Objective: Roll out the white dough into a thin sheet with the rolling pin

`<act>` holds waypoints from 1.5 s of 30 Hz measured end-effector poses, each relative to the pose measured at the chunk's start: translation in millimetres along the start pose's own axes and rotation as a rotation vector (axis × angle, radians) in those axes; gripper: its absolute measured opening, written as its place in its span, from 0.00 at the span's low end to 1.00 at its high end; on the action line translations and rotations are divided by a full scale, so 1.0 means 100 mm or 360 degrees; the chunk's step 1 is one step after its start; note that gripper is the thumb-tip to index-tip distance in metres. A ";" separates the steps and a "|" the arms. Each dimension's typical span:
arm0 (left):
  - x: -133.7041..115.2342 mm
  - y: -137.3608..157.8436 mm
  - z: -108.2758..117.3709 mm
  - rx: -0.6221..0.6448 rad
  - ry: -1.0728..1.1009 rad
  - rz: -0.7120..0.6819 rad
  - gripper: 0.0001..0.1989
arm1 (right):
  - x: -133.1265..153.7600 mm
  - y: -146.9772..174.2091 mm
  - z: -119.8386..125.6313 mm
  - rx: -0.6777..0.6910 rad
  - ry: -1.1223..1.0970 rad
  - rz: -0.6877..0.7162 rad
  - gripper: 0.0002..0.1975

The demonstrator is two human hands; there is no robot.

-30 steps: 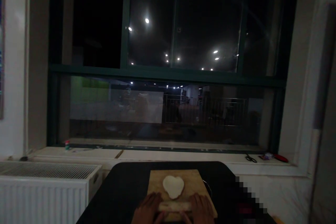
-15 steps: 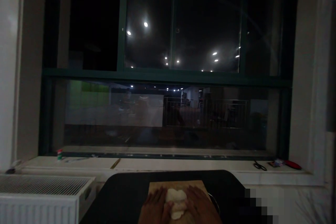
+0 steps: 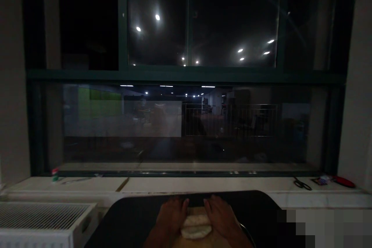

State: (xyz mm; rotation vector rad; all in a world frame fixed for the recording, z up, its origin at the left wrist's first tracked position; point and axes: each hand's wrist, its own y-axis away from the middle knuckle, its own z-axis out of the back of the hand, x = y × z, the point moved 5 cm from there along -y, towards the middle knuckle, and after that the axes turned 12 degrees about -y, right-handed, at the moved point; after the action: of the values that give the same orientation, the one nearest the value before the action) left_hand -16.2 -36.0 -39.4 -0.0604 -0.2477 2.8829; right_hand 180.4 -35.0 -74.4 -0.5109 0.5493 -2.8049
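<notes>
A pale lump of dough (image 3: 197,227), with a crease across it, lies on a light brown board (image 3: 197,211) on the black table. My left hand (image 3: 171,215) is at the board's far left corner, its thumb along the inner side. On the far right corner is my right hand (image 3: 222,216), its thumb pointing away from me. Both hands seem curled over the board's far edge; the fingertips are dark and partly hidden. The dough sits between my wrists, nearer to me than my fingers.
The black table (image 3: 128,217) meets a white windowsill (image 3: 180,184). On the sill are scissors (image 3: 302,184), a red-handled item (image 3: 344,181) and a small red-and-green container (image 3: 55,174). A white radiator (image 3: 43,217) stands at left. A curved metal rim (image 3: 247,232) shows beside my right forearm.
My hands have moved from the sides of the dough to the board's far corners. The dough now looks wider and flatter. The view has shifted closer to the window.
</notes>
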 end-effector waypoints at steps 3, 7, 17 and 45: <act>0.04 -0.18 -0.08 -0.0018 0.0012 0.0056 0.32 | -0.06 -0.11 -0.04 -0.0060 -0.0038 0.0002 0.21; 0.11 -0.38 -0.14 0.0047 -0.0039 0.0104 0.34 | -0.10 -0.26 -0.09 -0.0113 -0.0102 -0.0005 0.20; 0.12 -0.34 -0.26 -0.0016 -0.0051 0.0082 0.24 | -0.04 -0.22 -0.06 -0.0141 0.0010 -0.0022 0.17; 0.02 1.27 -0.19 -0.0214 0.0191 -0.0257 0.25 | 0.39 1.30 0.30 -0.0074 -0.0497 0.0033 0.18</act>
State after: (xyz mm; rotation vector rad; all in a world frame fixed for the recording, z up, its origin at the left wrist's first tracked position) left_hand -47.4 -153.8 -80.6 -0.2263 -0.4034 2.6877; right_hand 177.3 -173.5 -89.2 -0.9251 0.5480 -2.6242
